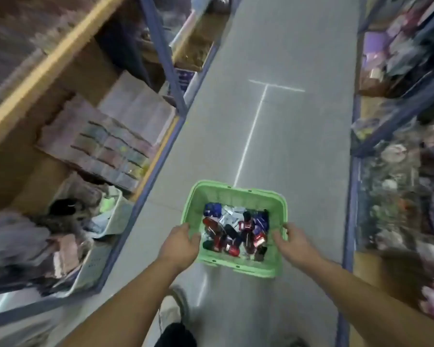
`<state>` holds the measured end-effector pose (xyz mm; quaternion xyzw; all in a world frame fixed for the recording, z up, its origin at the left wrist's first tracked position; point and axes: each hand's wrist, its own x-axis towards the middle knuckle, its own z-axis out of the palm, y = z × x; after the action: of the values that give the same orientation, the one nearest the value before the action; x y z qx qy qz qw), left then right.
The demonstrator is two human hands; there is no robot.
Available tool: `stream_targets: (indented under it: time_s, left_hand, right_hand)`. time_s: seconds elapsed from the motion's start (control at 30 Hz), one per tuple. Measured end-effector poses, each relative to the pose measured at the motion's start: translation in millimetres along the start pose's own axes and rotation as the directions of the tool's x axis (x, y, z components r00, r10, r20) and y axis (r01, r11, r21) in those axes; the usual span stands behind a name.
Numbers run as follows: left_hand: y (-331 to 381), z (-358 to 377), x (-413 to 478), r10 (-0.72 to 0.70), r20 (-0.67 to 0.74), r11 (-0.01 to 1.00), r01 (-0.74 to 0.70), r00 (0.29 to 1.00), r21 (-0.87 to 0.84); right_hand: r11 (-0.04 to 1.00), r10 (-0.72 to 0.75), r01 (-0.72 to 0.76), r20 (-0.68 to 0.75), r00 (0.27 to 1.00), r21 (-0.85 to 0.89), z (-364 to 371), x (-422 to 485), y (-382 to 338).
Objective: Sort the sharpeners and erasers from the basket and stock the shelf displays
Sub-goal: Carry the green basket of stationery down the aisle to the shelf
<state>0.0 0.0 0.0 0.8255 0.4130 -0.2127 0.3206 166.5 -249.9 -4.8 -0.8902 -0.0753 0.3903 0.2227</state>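
Head view: a light green plastic basket is held in front of the person, above the grey floor of an aisle and between two racks of shelving. The basket is rectangular, with fine mesh walls, a thicker solid rim and folded-down handles along its long sides. It is gripped at both short ends: the left hand is curled over the left rim, with fingertips inside the wall, and the right hand is clasped round the right rim in the same way.

A loose heap of small packaged items is seen at the bottom of the basket, in red, dark blue, black and white. Sharpeners cannot be told from erasers, since the items are small and blurred.

A white T-shaped line is painted on the floor beyond the basket. On the left, a rack with blue uprights and wooden boards is loaded with flat stacked packets. On the right, another blue-framed rack is filled with blurred purple and pink goods. A pale shoe is visible below the basket, between the forearms.
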Motion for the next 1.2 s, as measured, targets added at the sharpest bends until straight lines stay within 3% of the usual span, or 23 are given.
stream_targets:
  time_s: [0.1,0.2,0.3,0.5,0.7,0.93,1.2]
  left_hand:
    - [-25,35,65,0.01,-0.034,1.0,-0.01,0.999,0.022]
    - [-46,60,110,-0.007,-0.05,0.999,0.009,0.999,0.049]
    - [-58,79,143,-0.027,-0.08,0.999,0.026,0.996,-0.02]
    - [-80,98,168,-0.045,-0.234,0.998,0.035,0.971,-0.047]
    - [-79,97,173,-0.058,-0.31,0.996,0.032,0.949,-0.088]
    - [-48,33,135,-0.01,-0.357,0.998,-0.015,0.934,-0.068]
    - [46,-112,10,0.045,-0.392,0.992,-0.088,0.919,-0.094]
  right_hand:
    - [0.997,0.053,-0.049,-0.057,0.997,0.065,39,63,30]
    - [0.977,0.199,-0.188,-0.102,0.975,0.104,65,102,44]
    - [0.947,0.228,-0.194,-0.11,0.967,0.256,85,129,57]
    - [0.969,0.248,-0.238,-0.336,0.908,0.07,112,140,81]
    - [0.967,0.253,-0.229,-0.335,0.908,0.111,109,142,86]
    - [0.978,0.193,-0.153,-0.357,0.914,0.139,52,96,51]
    - [0.957,0.173,-0.095,-0.278,0.945,0.274,-107,-40,-41]
